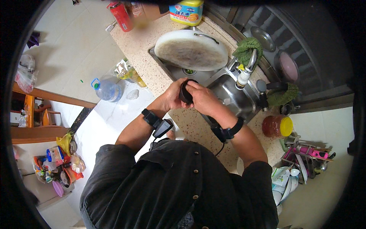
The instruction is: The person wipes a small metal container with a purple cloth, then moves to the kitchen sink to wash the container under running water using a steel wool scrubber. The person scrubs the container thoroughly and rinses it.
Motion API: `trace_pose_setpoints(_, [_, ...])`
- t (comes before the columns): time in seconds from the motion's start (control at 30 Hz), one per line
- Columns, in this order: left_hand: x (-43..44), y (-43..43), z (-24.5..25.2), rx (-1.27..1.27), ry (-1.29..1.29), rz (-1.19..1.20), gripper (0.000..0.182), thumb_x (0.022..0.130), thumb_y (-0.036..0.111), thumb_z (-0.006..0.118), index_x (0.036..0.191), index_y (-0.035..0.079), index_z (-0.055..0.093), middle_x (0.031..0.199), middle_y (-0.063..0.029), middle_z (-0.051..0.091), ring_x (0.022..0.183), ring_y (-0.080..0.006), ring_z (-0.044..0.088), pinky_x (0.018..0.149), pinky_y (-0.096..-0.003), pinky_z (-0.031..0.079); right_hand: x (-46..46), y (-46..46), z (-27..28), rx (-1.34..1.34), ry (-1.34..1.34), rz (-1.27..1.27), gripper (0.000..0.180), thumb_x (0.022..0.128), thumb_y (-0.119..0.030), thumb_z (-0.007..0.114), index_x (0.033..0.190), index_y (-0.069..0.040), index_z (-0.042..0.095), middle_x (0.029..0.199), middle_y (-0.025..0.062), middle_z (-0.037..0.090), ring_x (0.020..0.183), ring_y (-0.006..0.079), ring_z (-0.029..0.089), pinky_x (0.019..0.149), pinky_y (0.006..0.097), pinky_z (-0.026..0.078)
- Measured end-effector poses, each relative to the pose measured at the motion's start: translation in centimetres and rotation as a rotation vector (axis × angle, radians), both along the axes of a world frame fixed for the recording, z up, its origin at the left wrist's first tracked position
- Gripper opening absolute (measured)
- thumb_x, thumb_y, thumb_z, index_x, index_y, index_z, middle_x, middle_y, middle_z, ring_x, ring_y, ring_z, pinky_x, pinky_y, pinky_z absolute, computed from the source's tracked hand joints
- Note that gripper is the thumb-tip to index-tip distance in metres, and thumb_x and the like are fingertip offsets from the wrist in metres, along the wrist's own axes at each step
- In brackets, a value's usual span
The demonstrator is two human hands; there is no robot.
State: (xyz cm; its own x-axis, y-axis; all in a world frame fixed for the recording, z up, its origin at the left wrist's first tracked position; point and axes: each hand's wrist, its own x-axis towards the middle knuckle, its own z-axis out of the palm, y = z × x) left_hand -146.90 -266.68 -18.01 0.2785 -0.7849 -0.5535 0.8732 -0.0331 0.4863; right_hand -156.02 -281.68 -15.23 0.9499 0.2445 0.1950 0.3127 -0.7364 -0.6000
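My left hand point(172, 94) grips a small dark, round object point(186, 93), possibly a cup or a lid, by its outer side. From the other side my right hand point(205, 98) also has hold of it, its fingers lying across the near face. Both hands are over the front edge of the double stainless steel sink point(233, 98). What the right fingertips touch is hidden. A large round white cutting board point(191, 51) with a stained face leans in the left basin, its metal handle at the upper right.
A faucet point(252, 61) draped with a green cloth point(247, 49) rises behind the sink. On the speckled counter point(190, 123) stand a yellow-lidded jar point(276, 126), a red can point(121, 17) and a dish soap jug point(186, 13). A dish rack point(303, 163) holds bowls and utensils. A water bottle point(110, 91) is on the floor.
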Motion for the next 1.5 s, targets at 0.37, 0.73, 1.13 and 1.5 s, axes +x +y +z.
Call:
trace_pose_setpoints(0.37, [1.3,0.2,-2.5,-0.153,-0.036,0.086,0.057,0.099,0.055,0.037,0.110,0.006,0.063,0.091,-0.0100,0.068,0.076,-0.0250,0.066,0.059,-0.0358,0.053,1.3,1.1,0.1,0.142,-0.063,-0.070,0.034,0.086,0.002,0.052,0.118,0.006,0.061,0.120,0.0196,0.063,0.113,0.0383,0.060,0.095,0.0411,0.049])
trace_pose_setpoints(0.73, [1.0,0.3,-1.9,-0.301,-0.005,-0.024,0.059,0.101,0.057,0.035,0.117,0.005,0.059,0.096,-0.0109,0.066,0.085,-0.0250,0.063,0.067,-0.0409,0.052,1.6,1.0,-0.1,-0.207,-0.008,-0.132,0.029,0.085,-0.014,0.064,0.113,-0.004,0.060,0.105,0.0155,0.062,0.097,0.0360,0.065,0.082,0.0458,0.054])
trace_pose_setpoints(1.13, [-1.5,-0.9,-2.7,-0.073,-0.228,0.436,0.060,0.102,0.053,0.040,0.122,0.000,0.060,0.117,-0.0152,0.066,0.108,-0.0295,0.063,0.099,-0.0440,0.048,1.9,2.1,-2.5,1.285,0.463,-0.110,0.028,0.091,0.005,0.047,0.116,0.002,0.060,0.111,0.0075,0.068,0.103,0.0208,0.064,0.087,0.0375,0.050])
trace_pose_setpoints(1.5, [0.6,0.1,-3.0,-0.126,-0.285,0.000,0.059,0.103,0.053,0.033,0.116,0.003,0.062,0.095,-0.0105,0.067,0.079,-0.0208,0.063,0.060,-0.0351,0.050,-1.0,-1.5,0.2,-0.303,-0.042,0.097,0.010,0.083,-0.008,0.059,0.083,-0.003,0.067,0.097,0.0104,0.066,0.103,0.0307,0.061,0.090,0.0396,0.048])
